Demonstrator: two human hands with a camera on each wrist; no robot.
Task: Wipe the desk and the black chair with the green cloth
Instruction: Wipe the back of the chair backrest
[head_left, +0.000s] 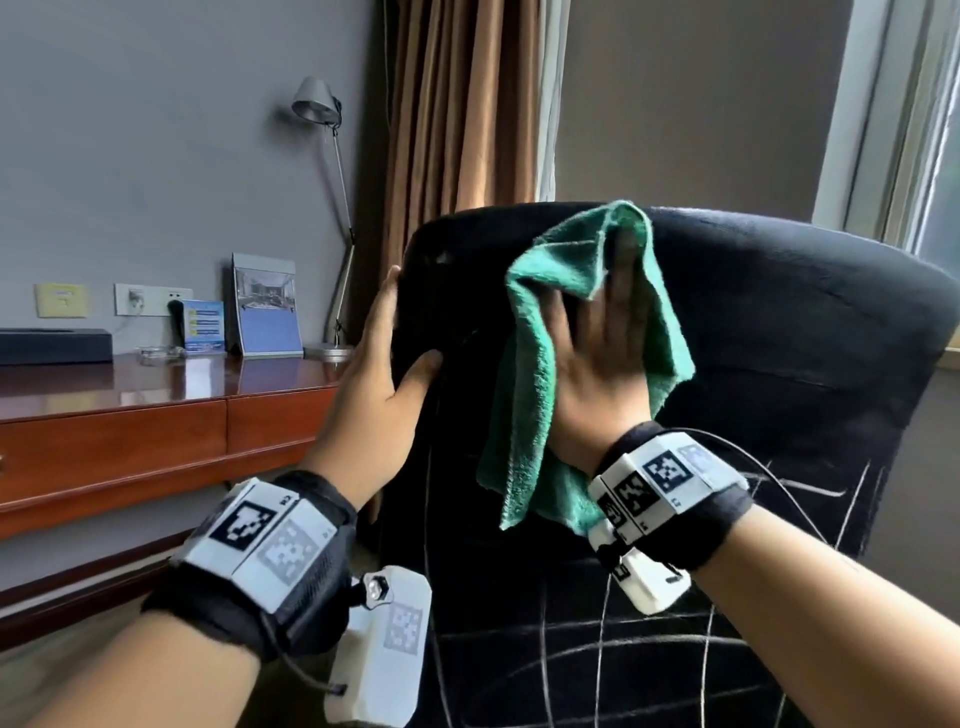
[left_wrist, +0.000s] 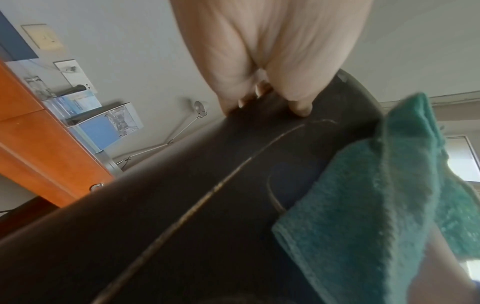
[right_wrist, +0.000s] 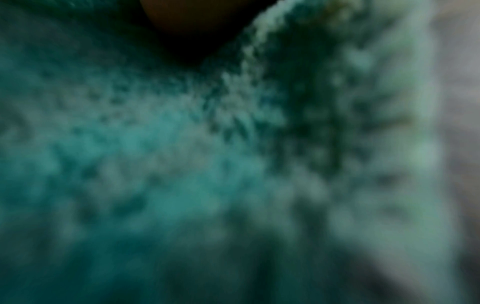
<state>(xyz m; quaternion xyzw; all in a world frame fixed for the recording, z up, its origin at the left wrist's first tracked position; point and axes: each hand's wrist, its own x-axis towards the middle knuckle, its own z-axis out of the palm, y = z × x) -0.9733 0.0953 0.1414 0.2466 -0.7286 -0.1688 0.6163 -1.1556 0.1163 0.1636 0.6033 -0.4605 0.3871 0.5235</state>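
Both hands are on the black chair (head_left: 779, 338). The left hand (head_left: 387, 364) clamps the left edge of the backrest, thumb on the front face and fingers wrapped round behind: a narrow, firm grip that steadies it. The right hand (head_left: 597, 374) lies flat with its fingers spread, pressing the green cloth (head_left: 524, 374) against the upper backrest. Nothing is pinched; one loose fold drapes over the fingertips and the rest hangs below the wrist. The right wrist view shows only blurred green pile.

The likeliest slip is the cloth itself. Held by palm pressure alone, it could bunch, slide out or drop if the pressure eases in mid-stroke, leaving bare skin rubbing the chair. If the left hand loosens, the backrest may turn away under the push.

The tabletop (head_left: 156, 374) stands to the left, well apart from the cloth. Its lamp (head_left: 317, 104) and cards could be knocked by a wide sweep there.
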